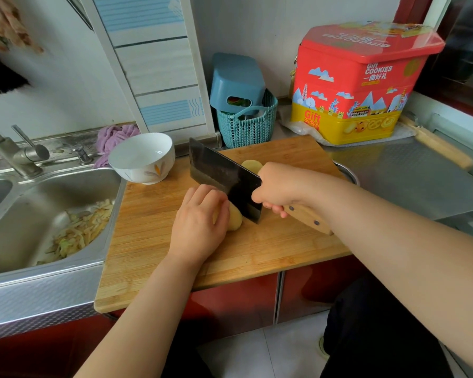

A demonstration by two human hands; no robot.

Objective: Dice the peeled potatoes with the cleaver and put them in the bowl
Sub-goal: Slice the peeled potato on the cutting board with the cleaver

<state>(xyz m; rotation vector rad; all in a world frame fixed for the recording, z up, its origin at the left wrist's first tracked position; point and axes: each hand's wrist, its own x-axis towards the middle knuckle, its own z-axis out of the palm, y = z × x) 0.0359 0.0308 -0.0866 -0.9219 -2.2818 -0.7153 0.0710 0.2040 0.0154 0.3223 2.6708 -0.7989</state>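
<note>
On the wooden cutting board (153,241) a peeled potato (235,218) lies near the middle, and the person's left hand (200,222) is curled over its left side, the fingers bent down on top so that only the pale right end shows. That exposed end sits just past the fingertips, hard against the dark blade of the cleaver (224,178). The blade stands on edge, its lower corner down at the board right beside the potato, its flat face running away toward the back of the board. The right hand (279,186) has its grip wrapped round the cleaver where the blade meets the wooden handle, fingers closed underneath, the rest of the handle sticking out behind the wrist.

A second potato (250,165) lies further back on the board, half hidden behind the blade and the right hand. The white bowl (142,158) stands on the board's far left corner, well apart from both hands, and I can see nothing in it from here.

To the left, the steel sink (19,214) holds a heap of peelings (79,230). Behind the board stand a teal basket (246,126) and a red and yellow cookie tin (361,85) on the tabletop (410,175).
</note>
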